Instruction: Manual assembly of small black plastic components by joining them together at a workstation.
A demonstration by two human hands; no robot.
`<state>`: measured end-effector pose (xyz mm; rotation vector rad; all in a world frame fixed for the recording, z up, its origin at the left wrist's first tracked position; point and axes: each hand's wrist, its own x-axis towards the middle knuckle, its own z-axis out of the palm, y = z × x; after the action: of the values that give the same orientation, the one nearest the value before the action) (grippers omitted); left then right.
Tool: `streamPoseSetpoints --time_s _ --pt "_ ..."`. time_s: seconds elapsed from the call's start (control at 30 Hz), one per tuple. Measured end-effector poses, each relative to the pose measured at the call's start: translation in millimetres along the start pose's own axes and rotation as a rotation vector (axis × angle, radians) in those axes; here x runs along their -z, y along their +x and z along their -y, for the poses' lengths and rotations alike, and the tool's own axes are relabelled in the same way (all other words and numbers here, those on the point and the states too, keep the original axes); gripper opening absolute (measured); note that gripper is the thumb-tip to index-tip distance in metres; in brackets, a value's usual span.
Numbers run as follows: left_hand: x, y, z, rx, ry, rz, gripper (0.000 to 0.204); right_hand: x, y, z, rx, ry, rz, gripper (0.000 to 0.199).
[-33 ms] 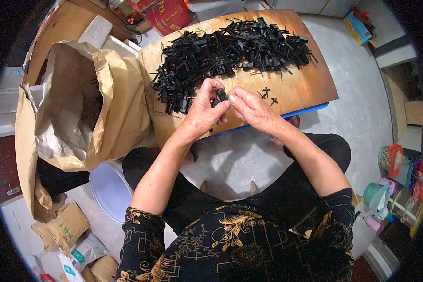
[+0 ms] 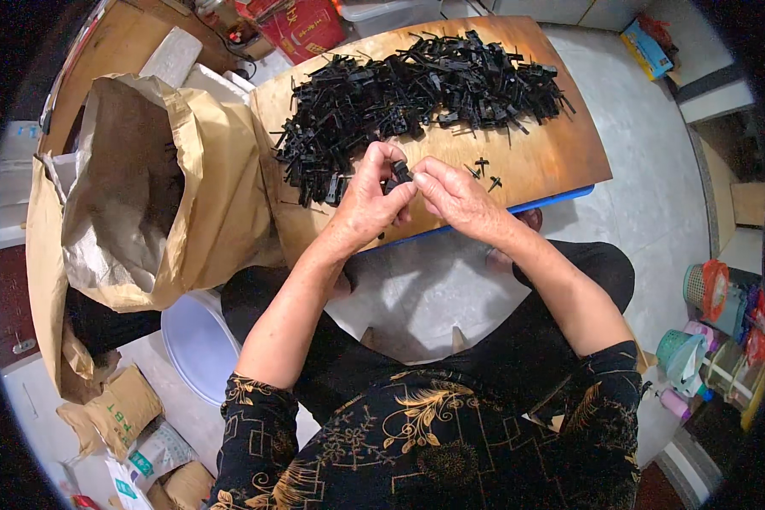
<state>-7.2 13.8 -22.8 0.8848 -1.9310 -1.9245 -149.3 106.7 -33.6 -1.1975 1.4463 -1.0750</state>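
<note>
A tall tan paper sack [image 2: 221,161] gapes at the far left beside a wooden tabletop [image 2: 557,161], its depths in shadow, so whether finished pieces lie inside cannot be told. Just right of it, a long, tangled pile of black plastic parts [image 2: 425,85] sprawls across the far half of the board, some of them with thin prongs jutting out.

At the near edge, below the pile, a seated worker's left hand [image 2: 374,194] has thumb and fingers closed around a black piece [image 2: 402,172], raised between both hands and partly hidden by them. The right hand [image 2: 455,195] meets it from the other side, thumb and forefinger pinched together at the piece's edge — whether they grip some smaller part cannot be seen.

Farther right, a few small black pieces [image 2: 495,183] lie apart on bare wood, near the right hand; whether they are done, waiting or discarded is unclear. Judging by the heap, much handling appears to remain if those parts are yet to be worked — one piece is in hand, and no plainly finished batch can be made out.
</note>
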Motion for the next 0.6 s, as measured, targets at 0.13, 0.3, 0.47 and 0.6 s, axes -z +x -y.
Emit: streamPoseSetpoints --time_s 0.13,0.3,0.47,0.6 --pt "1.1 4.9 5.1 -0.007 0.034 0.017 0.031 -0.2 3.6 -4.4 -0.020 -0.018 0.001 0.022" --pt "4.8 11.3 19.8 -0.172 0.239 -0.039 0.029 -5.3 9.4 -11.9 0.041 -0.081 -0.073 0.017" --pt "-1.8 13.6 22.5 -0.139 0.327 -0.147 0.033 -11.0 15.5 -19.0 0.046 -0.066 -0.132 0.016" --pt "-5.3 16.2 20.4 -0.144 0.383 -0.212 0.034 -15.7 19.0 -27.2 0.062 -0.090 -0.189 0.022"
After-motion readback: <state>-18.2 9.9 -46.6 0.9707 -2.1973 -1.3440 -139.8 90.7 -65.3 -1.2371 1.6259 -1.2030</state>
